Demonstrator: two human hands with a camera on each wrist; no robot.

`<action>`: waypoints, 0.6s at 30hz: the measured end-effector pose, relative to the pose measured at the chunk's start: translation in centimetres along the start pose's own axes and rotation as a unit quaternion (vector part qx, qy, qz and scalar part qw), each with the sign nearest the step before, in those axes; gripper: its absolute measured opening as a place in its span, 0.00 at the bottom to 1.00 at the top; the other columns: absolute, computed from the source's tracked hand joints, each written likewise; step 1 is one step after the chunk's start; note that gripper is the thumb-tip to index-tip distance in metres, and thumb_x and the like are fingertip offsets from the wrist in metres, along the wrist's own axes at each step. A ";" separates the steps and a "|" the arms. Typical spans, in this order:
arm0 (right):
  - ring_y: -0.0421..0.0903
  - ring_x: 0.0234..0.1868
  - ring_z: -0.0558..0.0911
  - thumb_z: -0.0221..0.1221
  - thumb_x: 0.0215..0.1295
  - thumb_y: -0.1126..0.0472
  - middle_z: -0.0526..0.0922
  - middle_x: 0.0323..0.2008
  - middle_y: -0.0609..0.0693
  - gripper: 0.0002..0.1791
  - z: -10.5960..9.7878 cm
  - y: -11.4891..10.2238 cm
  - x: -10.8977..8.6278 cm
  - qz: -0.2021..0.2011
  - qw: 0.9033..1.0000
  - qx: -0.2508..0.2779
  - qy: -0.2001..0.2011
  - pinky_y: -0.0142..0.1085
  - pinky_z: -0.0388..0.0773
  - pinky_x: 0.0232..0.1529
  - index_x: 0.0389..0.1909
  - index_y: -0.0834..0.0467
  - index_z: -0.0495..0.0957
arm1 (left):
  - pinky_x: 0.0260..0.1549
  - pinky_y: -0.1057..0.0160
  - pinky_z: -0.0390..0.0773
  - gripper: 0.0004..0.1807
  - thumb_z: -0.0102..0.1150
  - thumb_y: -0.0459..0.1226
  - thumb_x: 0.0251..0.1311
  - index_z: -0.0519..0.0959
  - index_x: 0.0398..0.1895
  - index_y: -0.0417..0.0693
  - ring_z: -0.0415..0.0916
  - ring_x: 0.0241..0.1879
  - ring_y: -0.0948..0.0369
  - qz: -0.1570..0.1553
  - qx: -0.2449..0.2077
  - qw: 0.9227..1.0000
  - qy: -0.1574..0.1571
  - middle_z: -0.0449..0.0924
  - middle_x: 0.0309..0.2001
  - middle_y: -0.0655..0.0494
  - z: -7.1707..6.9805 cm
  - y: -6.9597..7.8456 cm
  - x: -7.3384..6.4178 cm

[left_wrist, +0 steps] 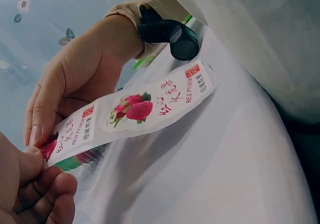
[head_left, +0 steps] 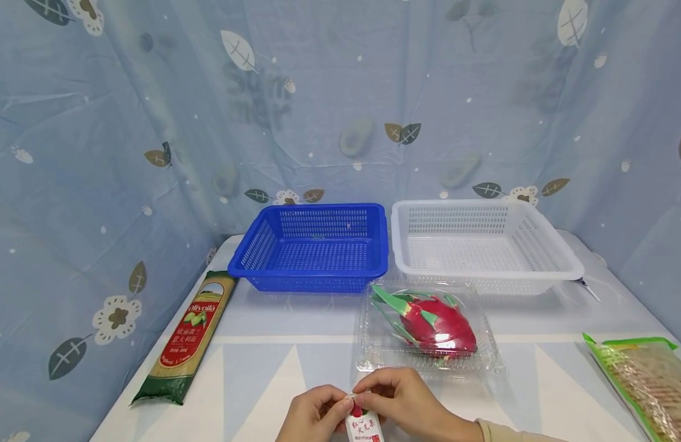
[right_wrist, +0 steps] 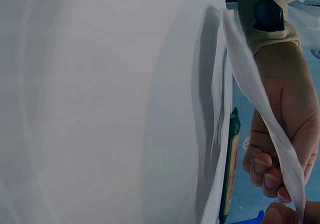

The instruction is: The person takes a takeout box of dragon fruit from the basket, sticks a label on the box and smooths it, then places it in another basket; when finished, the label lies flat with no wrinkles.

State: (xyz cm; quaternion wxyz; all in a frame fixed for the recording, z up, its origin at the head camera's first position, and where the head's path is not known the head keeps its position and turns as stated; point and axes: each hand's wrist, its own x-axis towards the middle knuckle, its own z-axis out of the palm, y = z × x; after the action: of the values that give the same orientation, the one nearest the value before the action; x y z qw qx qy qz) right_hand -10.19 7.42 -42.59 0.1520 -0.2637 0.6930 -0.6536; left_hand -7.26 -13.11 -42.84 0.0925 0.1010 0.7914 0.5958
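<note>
At the front of the table, my left hand (head_left: 313,414) and right hand (head_left: 407,402) meet, both pinching the top end of a strip of printed stickers (head_left: 364,428). In the left wrist view the sticker strip (left_wrist: 132,106) hangs long and slightly curved, with pitaya pictures and red lettering. Its backing shows from behind in the right wrist view. Just beyond the hands lies a clear plastic clamshell box (head_left: 368,362), its lid appearing closed over a red dragon fruit (head_left: 437,325) with green tips. My fingertips hide the strip's very end.
Behind the box stand a blue basket (head_left: 307,283) and a white basket (head_left: 484,276), side by side. A pack of spaghetti (head_left: 188,331) lies at the left, and a green-edged clear food bag (head_left: 644,380) at the right. Patterned curtains (head_left: 329,92) enclose the table.
</note>
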 end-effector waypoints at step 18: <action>0.36 0.24 0.78 0.62 0.67 0.57 0.85 0.31 0.48 0.18 -0.3 0.1 -0.2 0.115 0.991 0.067 -0.014 0.28 0.77 0.22 0.46 0.69 0.80 | 0.18 0.73 0.70 0.16 0.54 0.45 0.70 0.77 0.24 0.50 0.65 0.19 0.78 0.061 0.158 0.984 0.061 0.73 0.19 0.65 0.1 -0.1 -0.3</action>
State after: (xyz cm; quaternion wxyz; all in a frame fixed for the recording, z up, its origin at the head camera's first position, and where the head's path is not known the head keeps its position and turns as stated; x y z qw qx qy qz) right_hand -10.20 7.73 -42.64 0.2537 -0.1803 0.6710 -0.6730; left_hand -6.92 -13.11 -43.00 -0.0101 0.1260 0.8722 0.4726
